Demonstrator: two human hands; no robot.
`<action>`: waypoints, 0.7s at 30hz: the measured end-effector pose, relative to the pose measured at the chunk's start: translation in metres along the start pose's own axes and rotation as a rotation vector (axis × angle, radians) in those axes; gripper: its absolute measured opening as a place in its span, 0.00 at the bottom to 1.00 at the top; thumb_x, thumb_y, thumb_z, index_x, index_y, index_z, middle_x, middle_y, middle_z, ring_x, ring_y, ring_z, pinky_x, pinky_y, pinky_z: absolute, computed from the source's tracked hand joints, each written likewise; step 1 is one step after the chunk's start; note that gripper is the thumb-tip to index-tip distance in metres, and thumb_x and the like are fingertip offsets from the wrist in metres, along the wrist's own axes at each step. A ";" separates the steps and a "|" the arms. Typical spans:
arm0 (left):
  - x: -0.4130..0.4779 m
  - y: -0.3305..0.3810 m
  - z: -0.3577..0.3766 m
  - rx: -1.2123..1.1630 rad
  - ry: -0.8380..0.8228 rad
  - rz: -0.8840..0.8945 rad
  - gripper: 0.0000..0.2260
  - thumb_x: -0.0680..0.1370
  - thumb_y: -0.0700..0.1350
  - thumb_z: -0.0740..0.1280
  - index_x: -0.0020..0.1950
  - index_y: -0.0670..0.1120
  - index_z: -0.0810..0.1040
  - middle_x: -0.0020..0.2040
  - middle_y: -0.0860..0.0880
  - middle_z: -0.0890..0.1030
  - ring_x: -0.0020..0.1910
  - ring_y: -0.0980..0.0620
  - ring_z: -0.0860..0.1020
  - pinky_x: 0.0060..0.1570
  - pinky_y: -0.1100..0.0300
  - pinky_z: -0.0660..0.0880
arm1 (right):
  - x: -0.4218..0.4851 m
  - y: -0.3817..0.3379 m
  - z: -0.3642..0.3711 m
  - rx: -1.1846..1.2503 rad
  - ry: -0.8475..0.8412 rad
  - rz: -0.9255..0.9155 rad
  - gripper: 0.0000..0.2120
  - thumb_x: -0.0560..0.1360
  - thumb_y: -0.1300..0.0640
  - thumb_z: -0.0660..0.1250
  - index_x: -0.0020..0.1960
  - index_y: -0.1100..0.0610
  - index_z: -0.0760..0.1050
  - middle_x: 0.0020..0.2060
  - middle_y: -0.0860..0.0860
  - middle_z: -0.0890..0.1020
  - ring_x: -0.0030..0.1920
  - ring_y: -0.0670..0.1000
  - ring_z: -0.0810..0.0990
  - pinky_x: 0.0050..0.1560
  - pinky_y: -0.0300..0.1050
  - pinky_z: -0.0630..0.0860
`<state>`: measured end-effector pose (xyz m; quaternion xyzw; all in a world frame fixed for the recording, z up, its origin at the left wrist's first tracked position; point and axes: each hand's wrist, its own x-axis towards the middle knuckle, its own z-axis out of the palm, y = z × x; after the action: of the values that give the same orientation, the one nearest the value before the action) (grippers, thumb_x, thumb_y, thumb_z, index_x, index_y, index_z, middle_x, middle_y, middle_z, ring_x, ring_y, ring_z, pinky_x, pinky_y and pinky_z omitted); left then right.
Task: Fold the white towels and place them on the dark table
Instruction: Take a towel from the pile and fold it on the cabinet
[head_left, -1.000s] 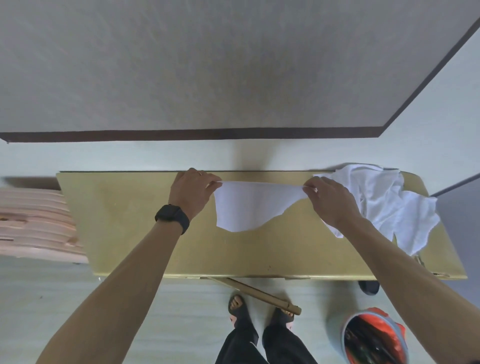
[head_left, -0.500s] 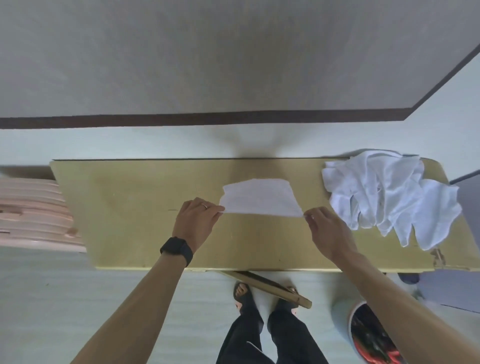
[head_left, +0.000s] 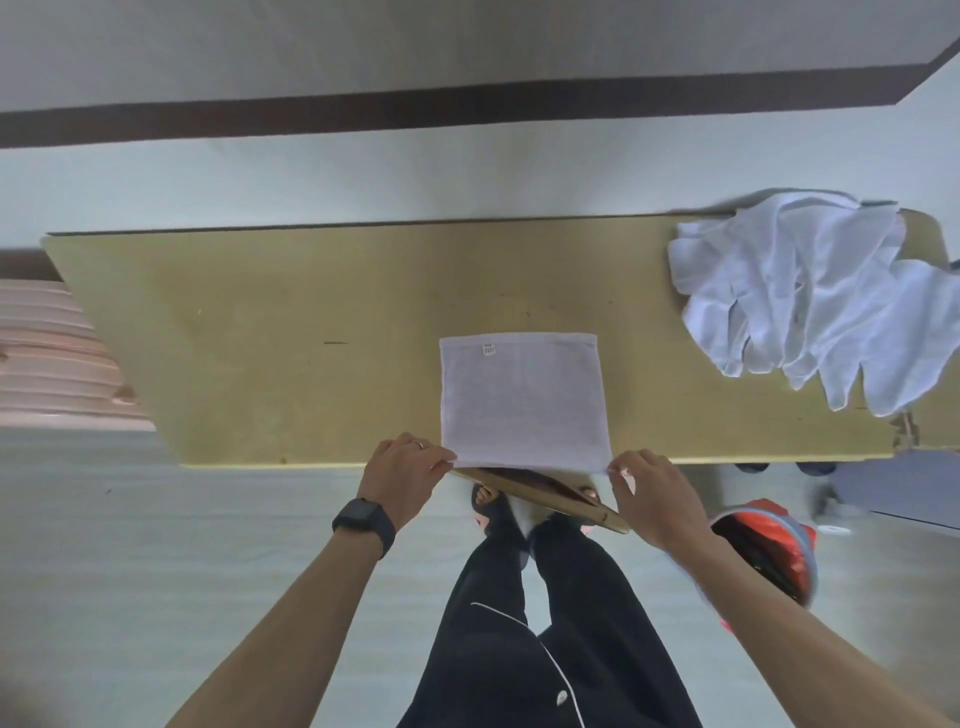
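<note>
Here the white towel (head_left: 522, 400) lies flat on the yellow surface (head_left: 260, 338), its near edge at the front rim; the left grip (head_left: 402, 480) pinches the towel's near left corner; the right grip (head_left: 657, 499) pinches its near right corner; a crumpled heap of towels (head_left: 810, 301) sits at the surface's right end, well apart.
</note>
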<state>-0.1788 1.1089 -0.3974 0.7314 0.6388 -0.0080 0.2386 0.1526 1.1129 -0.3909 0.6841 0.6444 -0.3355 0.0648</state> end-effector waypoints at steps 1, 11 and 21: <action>0.005 0.000 -0.003 -0.052 -0.035 -0.041 0.07 0.80 0.47 0.68 0.55 0.52 0.85 0.48 0.51 0.85 0.51 0.46 0.79 0.51 0.52 0.75 | 0.006 -0.002 -0.002 0.030 0.014 -0.002 0.11 0.82 0.52 0.60 0.57 0.52 0.78 0.55 0.47 0.81 0.57 0.52 0.76 0.54 0.46 0.72; 0.112 -0.021 -0.025 -0.575 0.117 -0.393 0.06 0.79 0.49 0.68 0.54 0.56 0.83 0.42 0.58 0.81 0.44 0.57 0.80 0.45 0.66 0.73 | 0.119 -0.036 -0.030 0.450 0.293 0.056 0.08 0.81 0.53 0.64 0.55 0.54 0.79 0.47 0.47 0.81 0.47 0.47 0.78 0.49 0.39 0.68; 0.152 -0.038 0.000 -0.450 0.057 -0.459 0.08 0.80 0.52 0.65 0.57 0.60 0.82 0.46 0.54 0.82 0.46 0.53 0.79 0.46 0.58 0.75 | 0.170 -0.034 -0.011 0.452 0.359 0.090 0.10 0.80 0.56 0.63 0.56 0.51 0.82 0.48 0.48 0.78 0.45 0.46 0.77 0.45 0.27 0.65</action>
<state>-0.1864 1.2529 -0.4585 0.4972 0.7793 0.1004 0.3680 0.1154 1.2667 -0.4626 0.7577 0.5233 -0.3408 -0.1895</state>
